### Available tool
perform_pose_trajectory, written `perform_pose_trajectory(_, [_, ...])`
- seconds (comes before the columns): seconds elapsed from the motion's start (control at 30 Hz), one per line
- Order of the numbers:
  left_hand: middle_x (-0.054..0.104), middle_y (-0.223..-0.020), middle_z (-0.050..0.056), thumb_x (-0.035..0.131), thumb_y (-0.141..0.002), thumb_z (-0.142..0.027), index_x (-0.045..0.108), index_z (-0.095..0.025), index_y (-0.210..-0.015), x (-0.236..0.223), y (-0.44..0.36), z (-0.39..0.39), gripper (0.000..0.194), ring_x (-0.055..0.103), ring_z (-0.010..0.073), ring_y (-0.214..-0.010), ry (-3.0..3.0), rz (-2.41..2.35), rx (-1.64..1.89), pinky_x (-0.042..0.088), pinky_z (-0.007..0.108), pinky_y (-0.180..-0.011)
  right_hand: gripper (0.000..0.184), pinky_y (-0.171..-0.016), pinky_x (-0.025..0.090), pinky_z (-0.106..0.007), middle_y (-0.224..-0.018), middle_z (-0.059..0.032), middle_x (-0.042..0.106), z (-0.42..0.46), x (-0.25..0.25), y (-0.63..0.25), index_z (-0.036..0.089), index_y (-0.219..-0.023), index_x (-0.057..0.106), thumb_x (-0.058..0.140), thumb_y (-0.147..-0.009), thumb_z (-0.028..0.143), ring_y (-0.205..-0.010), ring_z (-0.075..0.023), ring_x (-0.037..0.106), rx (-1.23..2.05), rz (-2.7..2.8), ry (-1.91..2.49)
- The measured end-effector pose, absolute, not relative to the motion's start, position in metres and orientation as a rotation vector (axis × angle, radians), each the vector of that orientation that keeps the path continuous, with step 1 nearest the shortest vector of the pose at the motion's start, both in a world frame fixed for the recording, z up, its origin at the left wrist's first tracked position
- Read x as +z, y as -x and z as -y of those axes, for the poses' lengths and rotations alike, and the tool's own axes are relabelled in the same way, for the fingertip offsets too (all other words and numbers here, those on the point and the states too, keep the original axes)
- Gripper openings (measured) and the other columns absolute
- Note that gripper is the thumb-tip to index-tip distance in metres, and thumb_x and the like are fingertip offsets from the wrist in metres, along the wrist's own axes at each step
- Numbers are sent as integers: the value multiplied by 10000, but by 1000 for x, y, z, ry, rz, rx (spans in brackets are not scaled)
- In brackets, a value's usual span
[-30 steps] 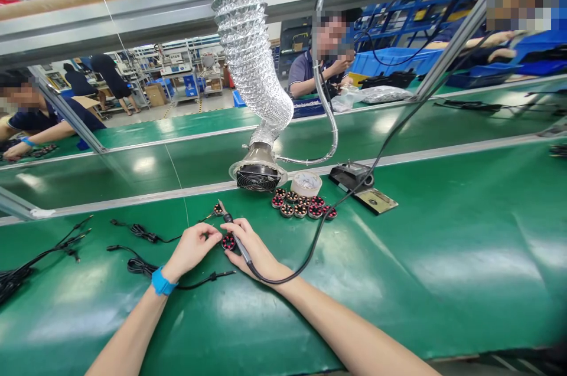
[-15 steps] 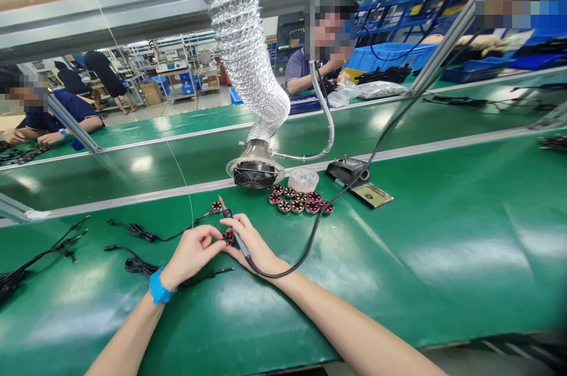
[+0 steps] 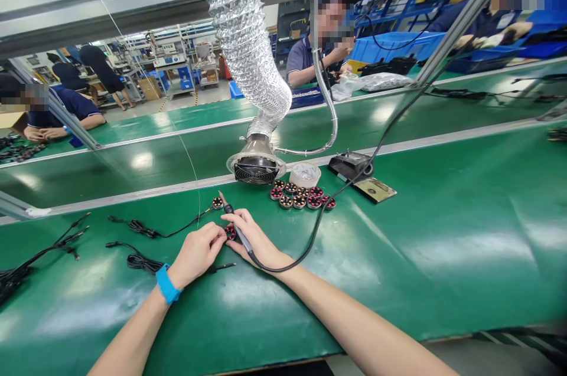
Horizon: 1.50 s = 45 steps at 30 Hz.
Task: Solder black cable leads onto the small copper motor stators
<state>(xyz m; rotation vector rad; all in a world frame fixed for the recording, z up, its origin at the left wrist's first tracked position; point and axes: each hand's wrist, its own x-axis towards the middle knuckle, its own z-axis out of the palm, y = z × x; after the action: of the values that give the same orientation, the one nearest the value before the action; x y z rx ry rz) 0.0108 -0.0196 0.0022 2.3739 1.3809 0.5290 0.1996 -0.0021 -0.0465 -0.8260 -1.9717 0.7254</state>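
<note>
My right hand (image 3: 250, 234) is closed around a soldering iron (image 3: 243, 239), its tip pointing up and away from me. The same hand's thumb and fingers also steady a small round motor stator (image 3: 230, 232) with red and black windings. From the left, my left hand (image 3: 201, 251) pinches at the stator's near-left edge, fingertips pressed together; any fine wire between them is too small to see. Just beyond the iron's tip lies another stator (image 3: 217, 203), joined to a black cable (image 3: 177, 233). A coiled black cable (image 3: 144, 262) lies partly behind my left wrist.
Several stators (image 3: 301, 196) sit grouped beside a tape roll (image 3: 305, 175). A soldering iron stand (image 3: 349, 166) is to their right. The fume extractor hood (image 3: 256, 166) hangs low over the green bench (image 3: 398, 281). Black cables (image 3: 39, 258) lie at left. Co-workers sit across the bench.
My left hand has turned and its fingers have drawn closer together at the stator's edge. My right hand still holds the iron and stator. The view has shifted slightly.
</note>
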Motion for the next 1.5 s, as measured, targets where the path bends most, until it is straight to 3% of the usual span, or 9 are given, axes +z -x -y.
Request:
perform_pose_trajectory(0.3, [558,-702,0,466,-915,-430,577,-180,-784,-5,-8,10,304,489,155,-650,-1891,-1419,619,360,271,-629,640,-902,489,-304,-1171,-46,445,1,-46,-201,276,-1333,450,633,-772,28,-924,-147,556,758,1925,833])
perform_pose_trajectory(0.57, [624,-722,22,589,-784,-564,634,-150,-756,-5,-11,1,417,518,158,-667,-1583,-1538,899,370,260,-633,627,-897,493,-320,-1144,-45,458,2,-46,-199,279,-1326,468,698,-774,89,-957,-171,554,725,1920,844])
perform_pose_trajectory(1.03, [502,-623,-24,536,-721,-321,576,-162,-659,-5,-17,0,176,414,121,-604,-1547,-1391,746,305,242,-576,607,-923,517,-335,-1180,-47,440,-1,-47,-199,289,-1324,464,638,-797,43,-952,-151,598,773,1873,834])
perform_pose_trajectory(1.13, [495,-612,-29,550,-744,-345,601,-154,-679,-3,-17,-1,209,375,102,-552,-1516,-1416,738,270,237,-535,606,-924,517,-334,-1183,-47,442,-2,-48,-199,287,-1321,467,644,-794,45,-959,-151,604,777,1860,830])
perform_pose_trajectory(1.33, [470,-581,-39,582,-771,-547,604,-151,-697,-4,-18,-7,404,273,72,-456,-1387,-1485,791,190,240,-460,610,-919,523,-329,-1183,-45,446,-2,-46,-200,286,-1312,473,667,-784,50,-964,-151,611,794,1849,822])
perform_pose_trajectory(1.5, [481,-584,-42,625,-726,-491,586,-160,-694,-8,-23,-10,335,304,75,-472,-1411,-1462,825,211,234,-476,595,-944,517,-348,-1162,-46,452,-3,-47,-200,278,-1303,486,669,-783,52,-987,-163,600,792,1846,840])
